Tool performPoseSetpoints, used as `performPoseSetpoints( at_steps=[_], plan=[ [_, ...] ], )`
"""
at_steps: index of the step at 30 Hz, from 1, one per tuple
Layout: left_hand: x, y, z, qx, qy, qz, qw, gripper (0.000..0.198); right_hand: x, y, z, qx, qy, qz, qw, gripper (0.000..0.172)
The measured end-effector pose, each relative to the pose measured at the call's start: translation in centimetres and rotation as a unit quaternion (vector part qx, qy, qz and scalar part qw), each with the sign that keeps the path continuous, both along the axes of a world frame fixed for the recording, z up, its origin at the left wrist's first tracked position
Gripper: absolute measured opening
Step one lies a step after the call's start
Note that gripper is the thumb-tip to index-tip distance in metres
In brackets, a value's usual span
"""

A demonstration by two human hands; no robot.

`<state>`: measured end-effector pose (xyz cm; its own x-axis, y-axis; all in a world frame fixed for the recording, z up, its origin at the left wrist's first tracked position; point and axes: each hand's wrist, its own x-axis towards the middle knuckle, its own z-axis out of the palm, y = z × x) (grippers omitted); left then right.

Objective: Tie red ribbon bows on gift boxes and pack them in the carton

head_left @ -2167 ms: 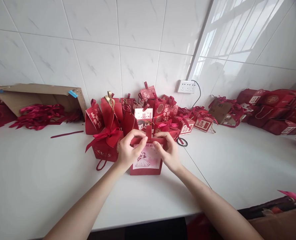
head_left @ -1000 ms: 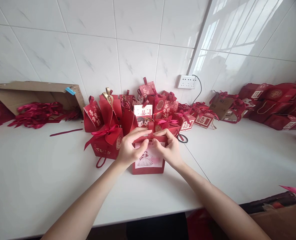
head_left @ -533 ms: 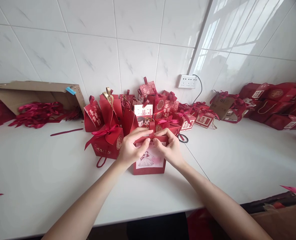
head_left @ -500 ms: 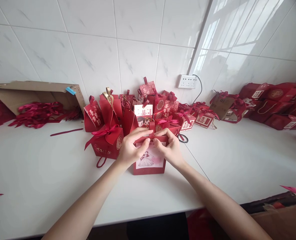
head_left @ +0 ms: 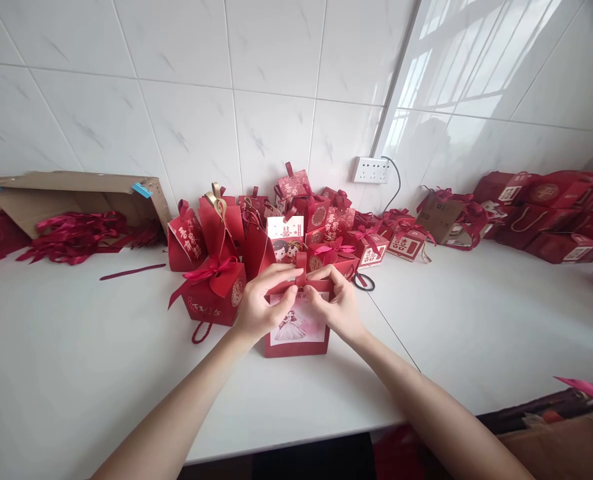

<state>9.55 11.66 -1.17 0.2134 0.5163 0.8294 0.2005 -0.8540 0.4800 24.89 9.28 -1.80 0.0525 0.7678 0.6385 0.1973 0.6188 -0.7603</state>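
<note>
A red gift box [head_left: 299, 328], with a bride in a gown printed on its pale front panel, stands upright on the white table [head_left: 141, 380]. My left hand [head_left: 266, 303] pinches its top edge from the left, thumb in front and fingers behind. From the right, my right hand [head_left: 337, 301] pinches the same edge in the same way. Between my fingertips a red ribbon loop [head_left: 301, 265] sticks up from the top of the box. Both hands partly cover the sides of the printed panel.
Behind stand several red gift boxes [head_left: 216, 290] with bows. At left, a cardboard box [head_left: 76, 183] lies on its side with a ribbon pile [head_left: 81, 230]; a loose ribbon strip [head_left: 132, 271] lies nearby. Black-handled scissors, apparently [head_left: 364, 282], lie right. More red boxes [head_left: 551, 193] are stacked far right.
The view has tilted up slightly, so everything sits a little lower in the picture. Both hands keep their pinch on the top edge of the gift box, which has not visibly moved.
</note>
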Motion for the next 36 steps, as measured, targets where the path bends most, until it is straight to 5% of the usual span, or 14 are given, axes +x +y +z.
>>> performPoseSetpoints(
  at_steps=[36],
  plan=[
    [0.06,0.03,-0.13,-0.004,0.012,0.011,1.000,0.024,0.11,-0.08,0.34,0.003,-0.017,-0.014,1.000,0.006]
  ],
)
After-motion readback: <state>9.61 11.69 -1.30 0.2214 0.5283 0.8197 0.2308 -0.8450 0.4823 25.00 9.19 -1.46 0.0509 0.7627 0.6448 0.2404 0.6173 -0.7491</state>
